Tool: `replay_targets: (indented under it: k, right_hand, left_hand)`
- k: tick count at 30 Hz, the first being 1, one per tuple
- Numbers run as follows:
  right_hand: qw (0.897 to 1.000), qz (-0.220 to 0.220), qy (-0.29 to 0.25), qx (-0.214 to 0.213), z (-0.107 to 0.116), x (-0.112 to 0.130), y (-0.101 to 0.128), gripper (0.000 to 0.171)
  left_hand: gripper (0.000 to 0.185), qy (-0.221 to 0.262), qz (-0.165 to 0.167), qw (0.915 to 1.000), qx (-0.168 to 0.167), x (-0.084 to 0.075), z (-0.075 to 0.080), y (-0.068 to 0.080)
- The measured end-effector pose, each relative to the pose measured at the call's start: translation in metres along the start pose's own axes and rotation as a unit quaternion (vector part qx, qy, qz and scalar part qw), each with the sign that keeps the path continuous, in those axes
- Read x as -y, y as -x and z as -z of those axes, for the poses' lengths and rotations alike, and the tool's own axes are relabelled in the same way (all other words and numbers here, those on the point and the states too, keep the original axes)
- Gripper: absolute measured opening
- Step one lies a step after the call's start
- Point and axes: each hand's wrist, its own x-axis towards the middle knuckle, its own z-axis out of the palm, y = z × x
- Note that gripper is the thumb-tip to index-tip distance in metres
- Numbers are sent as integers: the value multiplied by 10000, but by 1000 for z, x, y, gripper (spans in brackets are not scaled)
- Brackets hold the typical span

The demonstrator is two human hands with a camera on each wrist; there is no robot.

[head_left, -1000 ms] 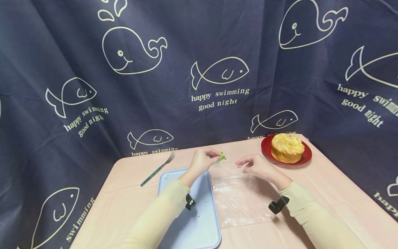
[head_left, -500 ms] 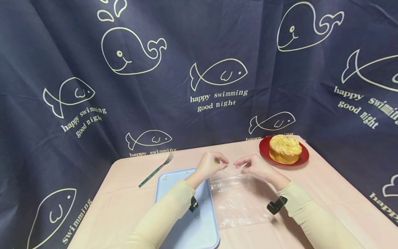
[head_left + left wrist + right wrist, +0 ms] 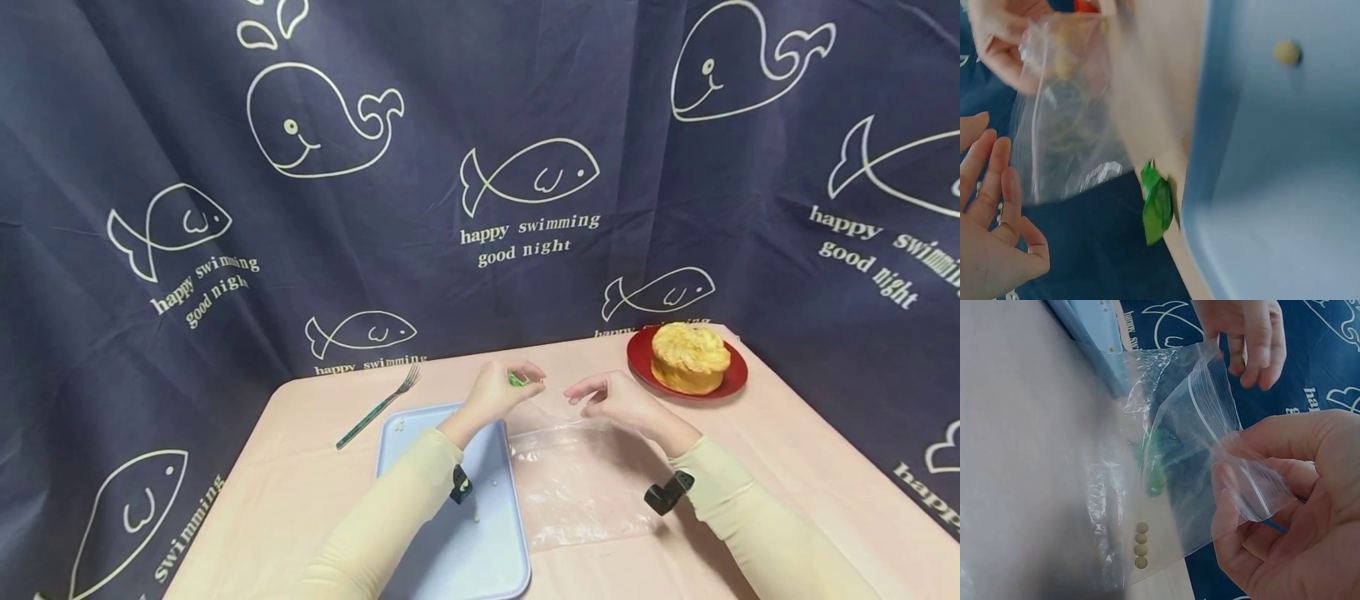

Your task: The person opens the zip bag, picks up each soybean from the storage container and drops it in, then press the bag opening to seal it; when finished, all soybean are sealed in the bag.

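Note:
A clear zip bag stands partly lifted from the table. My right hand pinches its zip edge between thumb and fingers. Across the bag's mouth, my left hand hovers with thumb and forefinger tips close together. In the left wrist view, the left fingers are fairly straight, and I see nothing held in them. A green leaf-like object lies beside the blue tray, its kind unclear. Several round tan spots show in a row at the bag; whether they are beads or marks, I cannot tell.
Small pale beads, one a tan bead, are scattered on the tray. A fork with a green handle lies left of it. Back right, a round loaf sits on a red plate. A dark printed curtain hangs behind the table.
My left hand moved right toward my right hand and the bag's mouth, then drew back slightly up and left. The right hand and the bag hardly moved.

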Motion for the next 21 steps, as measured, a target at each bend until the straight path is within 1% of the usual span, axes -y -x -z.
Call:
replay_targets:
  k: [2,4,8,10,13,17,19,21]
  right_hand:
    - [10000,-24,-54,3,0,1,1,36]
    - [10000,-55,-63,4,0,2,2,36]
    - [10000,-61,13,-36,2,3,2,35]
    - [10000,-40,57,-71,3,2,1,35]
    - [9999,-59,42,-80,4,1,1,35]
    - [10000,-90,16,-12,2,0,1,35]
    - [10000,-81,19,14,1,-1,0,35]
    - [10000,-71,19,15,0,-2,0,36]
  left_hand:
    - [12,80,72,9998,-173,3,10,-1]
    - [11,101,228,9990,-382,8,21,0]
    - [10,-17,635,9947,-815,23,48,3]
    - [9,-154,899,9913,-952,32,59,7]
    - [8,-339,1338,9859,-944,47,70,15]
    - [7,-378,1889,9783,-761,67,75,28]
    - [6,-409,2085,9749,-671,75,75,34]
    - [5,-546,2214,9718,-598,82,75,38]
